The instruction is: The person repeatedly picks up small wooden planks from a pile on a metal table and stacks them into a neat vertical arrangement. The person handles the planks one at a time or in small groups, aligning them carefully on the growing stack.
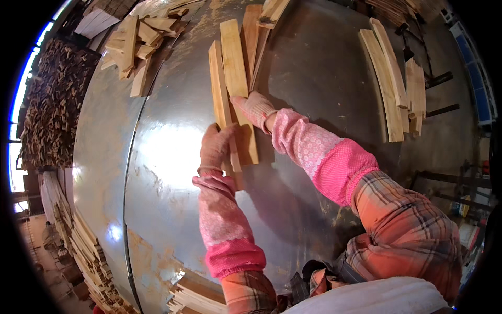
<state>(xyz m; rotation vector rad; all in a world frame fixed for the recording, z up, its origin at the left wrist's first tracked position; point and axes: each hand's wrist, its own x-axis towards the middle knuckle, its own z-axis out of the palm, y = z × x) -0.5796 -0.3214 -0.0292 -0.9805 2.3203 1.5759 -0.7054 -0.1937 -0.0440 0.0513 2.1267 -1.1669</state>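
Two pale wooden planks lie side by side on the metal table, pointing away from me. My left hand (215,147), in a light glove, grips the narrower left plank (218,83) near its close end, with the fingertips partly hidden. My right hand (254,108), also gloved, holds the right edge of the wider plank (234,55), its fingers reaching across the top. Just beyond my right hand, a browner plank (251,36) lies beside the wider one. Another short plank (273,11) rests across its far end.
The metal table (172,209) has a seam along its left part. A heap of short wood pieces (137,44) sits far left. Several long planks (384,78) lie at the right edge, and more strips (196,295) near my body. Wood stacks (89,251) stand beyond the left edge.
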